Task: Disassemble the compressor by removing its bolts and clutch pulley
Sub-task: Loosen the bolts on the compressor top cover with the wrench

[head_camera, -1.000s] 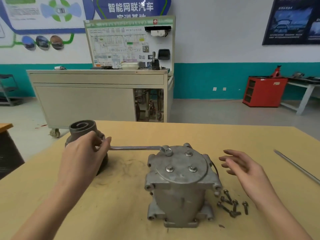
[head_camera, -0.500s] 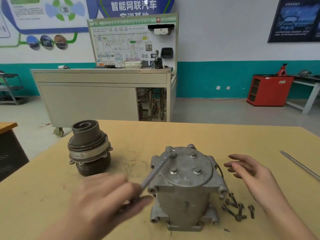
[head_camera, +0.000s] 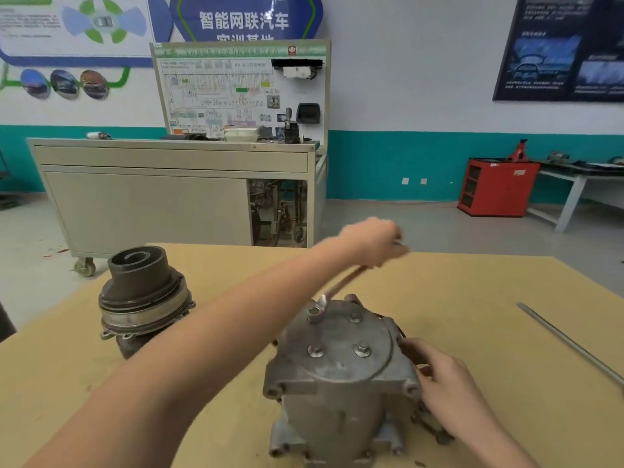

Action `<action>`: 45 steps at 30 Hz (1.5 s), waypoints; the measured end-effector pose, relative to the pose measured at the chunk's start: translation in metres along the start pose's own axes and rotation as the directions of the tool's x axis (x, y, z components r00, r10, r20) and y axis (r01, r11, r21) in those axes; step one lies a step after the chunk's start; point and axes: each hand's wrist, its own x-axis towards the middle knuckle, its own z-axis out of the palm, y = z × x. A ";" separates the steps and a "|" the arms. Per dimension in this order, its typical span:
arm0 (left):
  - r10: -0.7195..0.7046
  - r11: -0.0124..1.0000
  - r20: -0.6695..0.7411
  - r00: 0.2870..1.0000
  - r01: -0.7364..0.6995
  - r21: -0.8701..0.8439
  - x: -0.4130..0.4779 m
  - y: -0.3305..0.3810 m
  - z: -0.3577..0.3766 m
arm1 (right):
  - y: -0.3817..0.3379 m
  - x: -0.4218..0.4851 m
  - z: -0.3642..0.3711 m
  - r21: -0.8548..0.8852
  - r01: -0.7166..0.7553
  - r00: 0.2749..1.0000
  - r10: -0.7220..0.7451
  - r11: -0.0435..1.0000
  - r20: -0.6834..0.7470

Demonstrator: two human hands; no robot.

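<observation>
The grey compressor body [head_camera: 337, 383] stands upright on the wooden table [head_camera: 489, 332], its round end cover up with bolts [head_camera: 362, 350] in it. A wrench [head_camera: 337, 287] sits on the cover's far-left bolt. My left hand [head_camera: 371, 243] grips the wrench's far end beyond the compressor, with my forearm reaching across the table. My right hand [head_camera: 442, 380] holds the compressor's right side, fingers curled against the flange. The dark clutch pulley [head_camera: 141, 295] stands apart at the left.
A long metal rod [head_camera: 570, 342] lies at the table's right edge. Loose bolts [head_camera: 435, 430] lie by the compressor's right foot, partly hidden by my right wrist. Beyond the table stand a beige training bench [head_camera: 169, 197] and a red cabinet [head_camera: 496, 187].
My left hand swung the wrench handle from the left, round the near side, to the far right of the bolt. My right hand moved in from hovering and took hold of the compressor's side.
</observation>
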 end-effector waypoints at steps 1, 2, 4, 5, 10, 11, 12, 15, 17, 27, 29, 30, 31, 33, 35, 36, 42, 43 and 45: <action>-0.120 0.973 0.023 0.993 0.122 -0.194 0.001 -0.025 0.001 | -0.003 -0.001 -0.001 0.004 0.014 1.000 -0.014 1.000 0.014; -0.236 0.895 0.050 0.971 0.237 -0.378 -0.003 -0.049 0.002 | -0.006 -0.002 -0.002 0.007 0.024 0.999 -0.025 1.000 0.020; -0.441 0.644 0.049 0.896 0.353 -0.679 -0.028 -0.090 0.005 | -0.008 -0.002 -0.005 0.012 0.045 0.999 -0.045 0.999 0.007; -0.523 0.510 0.027 0.852 0.338 -0.791 -0.045 -0.106 0.006 | -0.009 -0.003 -0.007 0.013 0.055 0.998 -0.054 0.998 -0.007; -0.677 0.094 -0.074 0.732 -0.013 -0.996 -0.159 -0.131 0.000 | -0.011 -0.005 -0.010 0.019 0.064 0.997 -0.063 0.998 -0.035; -0.677 0.078 -0.101 0.729 -0.066 -0.995 -0.181 -0.124 0.001 | -0.010 -0.004 -0.009 0.014 0.062 0.998 -0.061 0.998 -0.032; -0.671 0.097 -0.154 0.726 -0.120 -0.988 -0.202 -0.114 0.002 | -0.010 -0.004 -0.009 0.010 0.060 0.998 -0.059 0.998 -0.034; -0.550 0.454 -0.453 0.702 -0.203 -0.867 -0.250 -0.069 0.004 | -0.008 -0.004 -0.008 0.006 0.055 0.996 -0.055 0.998 -0.065; -0.239 0.720 -0.595 0.767 -0.271 -0.639 -0.260 -0.034 -0.004 | -0.009 -0.003 -0.008 0.004 0.049 0.994 -0.048 0.999 -0.097; 0.289 0.937 0.127 0.949 -0.253 -0.240 -0.038 0.064 -0.001 | -0.007 -0.004 -0.003 -0.135 0.045 0.998 -0.050 0.990 -0.039; 0.045 0.948 0.044 0.998 -0.029 -0.316 -0.005 0.023 -0.002 | -0.008 -0.005 -0.010 -0.002 0.036 0.986 -0.036 0.999 0.163; -0.092 0.922 -0.002 0.996 0.085 -0.378 0.001 -0.003 -0.002 | -0.008 -0.006 -0.015 0.093 -0.006 0.939 -0.027 0.996 0.343; -0.227 0.875 -0.032 0.973 0.190 -0.446 0.000 -0.030 -0.002 | -0.008 -0.007 -0.018 0.140 -0.055 0.855 -0.025 0.989 0.517; -0.430 0.770 -0.040 0.902 0.343 -0.538 -0.017 -0.082 -0.002 | -0.007 -0.009 -0.013 0.077 -0.059 0.734 -0.009 0.995 0.679; -0.529 0.671 -0.027 0.848 0.398 -0.625 -0.040 -0.119 -0.002 | -0.005 -0.011 0.006 -0.032 -0.017 0.789 0.033 0.999 0.613; -0.555 0.635 -0.043 0.831 0.389 -0.668 -0.053 -0.131 -0.003 | -0.006 -0.012 0.017 -0.035 -0.014 0.847 0.031 0.999 0.530; -0.652 0.704 -0.394 0.648 0.324 -0.632 -0.149 -0.163 -0.002 | -0.014 -0.016 0.058 0.108 -0.073 0.961 0.040 0.992 0.274; -0.644 0.734 -0.476 0.599 0.306 -0.606 -0.166 -0.159 -0.002 | -0.016 -0.016 0.062 0.105 -0.061 0.967 0.033 0.993 0.254; -0.580 0.803 -0.632 0.514 0.232 -0.548 -0.197 -0.141 -0.002 | -0.018 -0.016 0.065 0.108 -0.041 0.969 0.013 0.993 0.247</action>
